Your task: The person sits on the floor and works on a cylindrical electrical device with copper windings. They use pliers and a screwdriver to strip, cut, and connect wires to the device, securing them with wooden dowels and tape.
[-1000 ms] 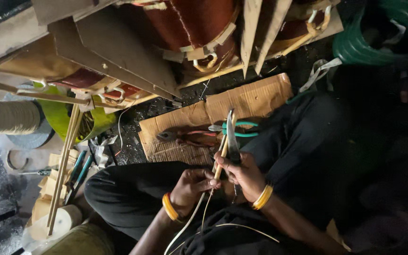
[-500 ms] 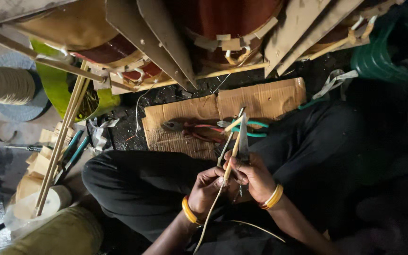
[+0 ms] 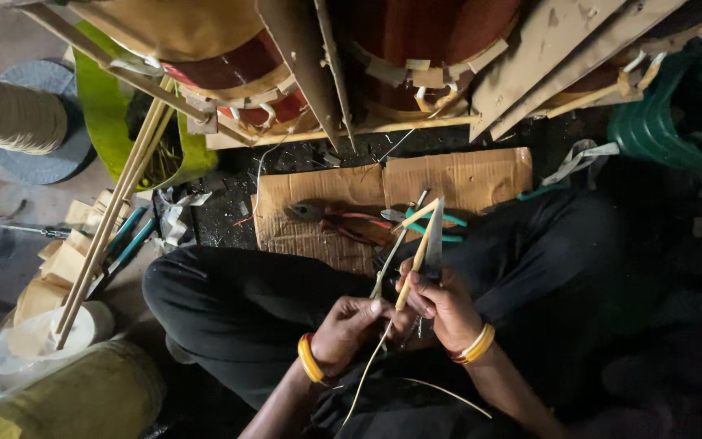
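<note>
Now left hand [image 3: 351, 321] pinches strip [image 3: 412, 258]; right hand [image 3: 440, 307] grips blade [image 3: 435, 236] (upright).

Workshop: copper coils [image 3: 416, 41], pliers [image 3: 331, 218], wire spool [image 3: 18, 114].

I see no labels, signs or screens from here. The only packaging material is a flattened brown cardboard sheet [image 3: 465, 180] on the floor at centre frame, roughly rectangular, creased and frayed at its edges. A pale plastic-wrapped bundle [image 3: 22, 345] sits at lower left, and beside it, in the bottom left corner, lies a yellowish wrapped roll [image 3: 75, 398]; what they contain I cannot tell.
</note>
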`<state>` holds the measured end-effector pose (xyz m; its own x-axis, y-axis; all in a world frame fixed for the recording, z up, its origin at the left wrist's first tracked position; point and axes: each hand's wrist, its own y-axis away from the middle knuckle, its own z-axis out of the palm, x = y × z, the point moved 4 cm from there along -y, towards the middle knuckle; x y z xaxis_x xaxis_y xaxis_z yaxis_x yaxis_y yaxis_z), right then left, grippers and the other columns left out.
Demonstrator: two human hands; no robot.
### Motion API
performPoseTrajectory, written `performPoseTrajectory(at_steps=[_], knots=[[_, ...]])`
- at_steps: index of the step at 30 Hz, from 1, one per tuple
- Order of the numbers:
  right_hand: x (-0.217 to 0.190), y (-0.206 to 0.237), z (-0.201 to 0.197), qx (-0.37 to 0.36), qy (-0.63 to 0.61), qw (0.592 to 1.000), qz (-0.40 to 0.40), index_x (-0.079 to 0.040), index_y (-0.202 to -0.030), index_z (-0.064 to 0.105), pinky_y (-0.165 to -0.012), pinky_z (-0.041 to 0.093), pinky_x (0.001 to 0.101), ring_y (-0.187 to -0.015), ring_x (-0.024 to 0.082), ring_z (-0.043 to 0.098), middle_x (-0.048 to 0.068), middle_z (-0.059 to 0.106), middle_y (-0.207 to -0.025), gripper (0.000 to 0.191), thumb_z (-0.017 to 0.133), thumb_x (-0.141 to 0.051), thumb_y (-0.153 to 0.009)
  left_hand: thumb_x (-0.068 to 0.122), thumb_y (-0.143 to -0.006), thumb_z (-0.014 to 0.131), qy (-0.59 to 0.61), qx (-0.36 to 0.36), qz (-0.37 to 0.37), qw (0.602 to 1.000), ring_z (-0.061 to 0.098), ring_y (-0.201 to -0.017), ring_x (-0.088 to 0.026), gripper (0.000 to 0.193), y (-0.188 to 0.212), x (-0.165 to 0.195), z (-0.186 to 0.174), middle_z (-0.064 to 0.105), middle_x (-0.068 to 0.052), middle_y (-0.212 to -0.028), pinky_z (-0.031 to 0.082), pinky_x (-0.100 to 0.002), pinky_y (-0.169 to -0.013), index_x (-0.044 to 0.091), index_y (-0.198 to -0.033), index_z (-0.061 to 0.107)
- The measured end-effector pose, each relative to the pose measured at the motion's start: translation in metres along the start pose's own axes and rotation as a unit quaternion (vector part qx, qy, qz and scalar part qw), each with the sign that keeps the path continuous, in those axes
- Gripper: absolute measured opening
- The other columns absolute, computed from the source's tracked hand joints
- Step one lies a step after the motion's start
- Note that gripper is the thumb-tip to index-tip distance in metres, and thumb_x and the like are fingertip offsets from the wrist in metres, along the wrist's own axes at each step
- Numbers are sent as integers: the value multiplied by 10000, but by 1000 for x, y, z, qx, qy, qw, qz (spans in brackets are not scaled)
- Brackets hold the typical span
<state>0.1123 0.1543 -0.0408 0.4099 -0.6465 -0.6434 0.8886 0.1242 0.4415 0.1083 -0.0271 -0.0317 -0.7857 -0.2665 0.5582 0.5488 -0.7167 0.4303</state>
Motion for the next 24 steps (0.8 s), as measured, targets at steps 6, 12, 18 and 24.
performPoseTrajectory(at_steps=[6, 12, 18, 24], knots=[[-1, 2, 1, -5, 23, 1000, -19, 26, -1069, 651, -529, 338, 215, -486, 29, 393, -6, 565, -658, 252, 702, -204, -982, 205, -1011, 722, -62, -29, 22, 997, 610, -790, -170, 245, -9, -2, 5, 727, -108, -879, 447, -286, -729, -28, -941, 755], [7, 4, -4, 74, 45, 996, 27, -1, -1019, 671, -447, 274, 210, -470, 27, 394, 58, 685, -777, 212, 710, -188, -928, 42, -744, 723, -649, 102, 396, 642, 599, -766, -263, 112, 28, 38, 42, 654, -68, -832, 471, -365, -646, 77, -848, 745], [4, 2, -6, 99, 20, 995, -11, 1, -1057, 672, -457, 282, 213, -480, 27, 405, 33, 615, -724, 220, 691, -195, -959, 38, -674, 700, -698, 183, 417, 553, 610, -736, -270, 192, 54, 62, 56, 641, -79, -820, 469, -373, -603, 49, -864, 722], [1, 2, 5, 53, 10, 998, -21, 27, -1056, 650, -460, 299, 224, -466, 28, 391, 34, 611, -727, 239, 698, -183, -953, 205, -927, 717, -376, 205, 101, 898, 641, -664, -89, 201, 29, 49, 12, 741, -31, -753, 535, -252, -613, 26, -997, 773]])
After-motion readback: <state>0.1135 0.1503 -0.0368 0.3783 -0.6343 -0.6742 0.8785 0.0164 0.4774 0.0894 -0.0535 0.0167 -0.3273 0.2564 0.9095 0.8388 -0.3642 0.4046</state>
